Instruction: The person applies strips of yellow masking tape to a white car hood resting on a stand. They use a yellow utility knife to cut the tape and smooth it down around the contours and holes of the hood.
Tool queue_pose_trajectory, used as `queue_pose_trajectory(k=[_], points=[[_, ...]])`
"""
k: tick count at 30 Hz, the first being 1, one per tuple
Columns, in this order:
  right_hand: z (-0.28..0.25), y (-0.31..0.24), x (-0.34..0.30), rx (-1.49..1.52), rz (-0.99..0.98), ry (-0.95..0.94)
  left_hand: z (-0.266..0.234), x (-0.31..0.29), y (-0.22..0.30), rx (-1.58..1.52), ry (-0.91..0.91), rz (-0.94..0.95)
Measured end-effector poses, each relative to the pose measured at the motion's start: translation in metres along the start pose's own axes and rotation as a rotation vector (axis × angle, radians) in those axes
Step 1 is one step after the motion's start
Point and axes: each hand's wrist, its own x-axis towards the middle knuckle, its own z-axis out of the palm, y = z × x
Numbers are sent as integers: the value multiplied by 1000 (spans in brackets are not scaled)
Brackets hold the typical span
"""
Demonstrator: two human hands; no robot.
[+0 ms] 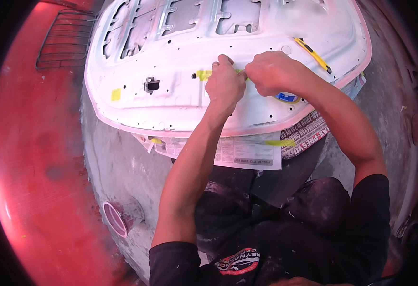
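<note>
1. Hands meet close together above the middle of a white metal panel [170,107]. Left hand [224,88] is over a yellow tape strip [203,75], which shows at its left side; the fingers are bent, but whether they pinch the tape I cannot tell.

2. Right hand [272,71] is just beside it, with fingers curled inward. A little yellow shows between the two hands; the tips are hidden, so I cannot tell if they are clamped on this tape.

3. Near the right hand, partly under it, lies a blue round thing with a yellow rim [286,97], perhaps a tape roll. Farther to the right, a yellow cutter [314,56] rests on the panel, untouched.

4. Toward the left, a yellow tape square [116,94] is already placed flat. Below the near edge hang newspaper sheets [247,155], with a yellow tape piece [280,142] on them. This part looks done. The strip at the hands seems not finished, and several holes have no tape; how much is left, I cannot judge.

5. Farther out, a cup [118,218] lies tilted at near left, and a wire rack [66,38] is at far left.
</note>
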Motion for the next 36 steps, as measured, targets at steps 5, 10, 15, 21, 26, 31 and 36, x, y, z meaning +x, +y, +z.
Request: queue_pose_trajectory(k=[5, 10, 15, 21, 26, 31, 36], points=[[-10, 42, -32, 159, -95, -164, -5, -2, 14, -8, -21, -4], [-16, 20, -72, 464, -109, 525, -8, -16, -27, -169, -121, 183], [35, -23, -85, 270, -214, 786, -46, -90, -38, -1258, -519, -287], [59, -45, -70, 161, -355, 810, -48, -107, -49, -1051, -328, -160], [60, -40, -63, 140, -364, 799, -49, -96, -55, -1015, -306, -191], [50, -29, -58, 288, -343, 782, -56, -71, -53, -1176, -270, -311], [23, -6, -47, 314, -275, 583, -57, -42, -72, -670, 36, -162]])
